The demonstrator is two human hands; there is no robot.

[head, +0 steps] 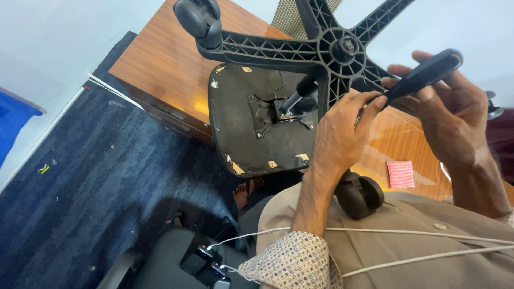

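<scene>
An office chair lies upturned in front of me, its black star base (342, 47) towards the camera and the worn underside of the seat (251, 128) behind it. The gas cylinder (297, 96) joins the two. My right hand (455, 115) is shut on the thick black handle of a tool (428, 72). My left hand (340, 134) pinches the tool's thin front end against one arm of the base. One caster (198, 18) sits at the top left, another (358, 195) rests against my lap.
The chair leans on a wooden desk (171, 59) where a small red packet (400, 174) lies. Dark blue carpet (96, 176) covers the floor at left. White cables (407, 233) cross my beige shirt to a black device (206, 262). A bare foot (243, 192) shows below the seat.
</scene>
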